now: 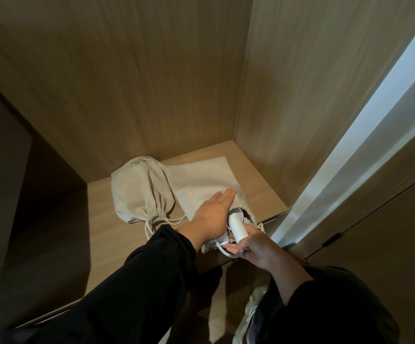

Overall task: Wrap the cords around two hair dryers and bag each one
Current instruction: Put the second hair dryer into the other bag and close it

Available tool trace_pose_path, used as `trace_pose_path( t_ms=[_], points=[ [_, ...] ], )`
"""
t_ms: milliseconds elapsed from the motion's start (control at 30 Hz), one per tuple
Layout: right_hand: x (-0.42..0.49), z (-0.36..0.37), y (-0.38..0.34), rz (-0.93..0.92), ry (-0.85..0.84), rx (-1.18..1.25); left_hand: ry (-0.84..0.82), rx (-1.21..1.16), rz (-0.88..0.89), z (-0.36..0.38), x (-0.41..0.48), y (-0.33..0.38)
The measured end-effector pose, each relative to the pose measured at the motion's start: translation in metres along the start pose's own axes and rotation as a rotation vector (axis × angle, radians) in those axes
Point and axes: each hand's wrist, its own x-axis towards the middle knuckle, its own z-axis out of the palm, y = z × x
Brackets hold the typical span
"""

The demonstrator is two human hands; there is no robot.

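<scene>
Left hand (212,214) flat on bag (201,187); right hand (253,247) grip on dryer (237,227)

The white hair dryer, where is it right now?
The white hair dryer is in the right hand, poking into the mouth of the flat bag on the shelf.
</scene>
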Motion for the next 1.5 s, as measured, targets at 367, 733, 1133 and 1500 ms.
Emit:
trace_pose_path(
  t_ms=[367, 733, 1133, 1500],
  points=[
    [0.017, 0.008, 0.003, -0.005, 0.047, 0.203, 0.234, -0.200, -0.078, 0.005, -0.018, -0.023],
    [0.015, 0.021, 0.002, -0.149, 0.122, 0.120, 0.225, 0.070, -0.337, 0.011, -0.055, -0.038],
    [0.056, -0.002, 0.022, -0.745, 0.058, -0.437, 0.165, 0.252, -0.076, 0.009, -0.073, -0.047],
    [0.022, 0.044, 0.008, -0.071, 0.170, 0.297, 0.420, -0.245, -0.368, 0.011, -0.077, -0.051]
  ],
)
